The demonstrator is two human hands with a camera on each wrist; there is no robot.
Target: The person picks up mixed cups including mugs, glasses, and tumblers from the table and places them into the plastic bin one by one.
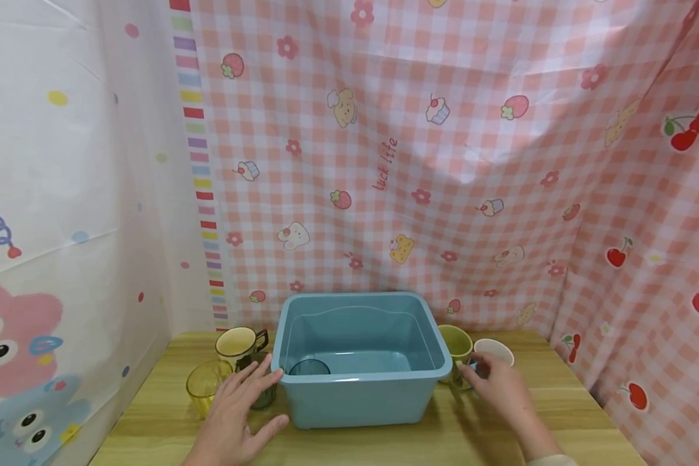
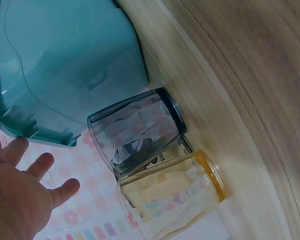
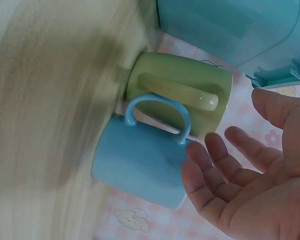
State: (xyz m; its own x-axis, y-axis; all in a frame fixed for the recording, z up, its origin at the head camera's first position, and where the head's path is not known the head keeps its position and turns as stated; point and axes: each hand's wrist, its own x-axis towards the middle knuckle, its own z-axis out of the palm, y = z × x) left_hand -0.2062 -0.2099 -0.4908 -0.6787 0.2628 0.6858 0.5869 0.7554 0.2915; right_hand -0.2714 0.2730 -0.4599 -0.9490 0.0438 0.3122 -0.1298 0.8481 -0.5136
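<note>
My left hand (image 1: pixel 239 408) is spread at the left rim of a blue plastic bin (image 1: pixel 355 404), its fingertips at or close to the rim. Beside it stand a dark tinted glass (image 2: pixel 137 132), a yellow glass (image 1: pixel 205 382) and a cream mug with a dark handle (image 1: pixel 237 343). My right hand (image 1: pixel 501 385), fingers loosely bent, hovers by a light blue mug (image 3: pixel 140 160), which looks white inside; the fingertips are near its rim, and I cannot tell whether they touch. A green mug (image 3: pixel 175 75) stands between that mug and the bin. A dark bluish glass (image 1: pixel 310 367) sits inside the bin.
The wooden table (image 1: pixel 477 440) carries everything. A pink checked cloth (image 1: pixel 384 162) hangs close behind the bin, another (image 1: pixel 652 272) at the right, and a white patterned cloth (image 1: pixel 93 181) at the left.
</note>
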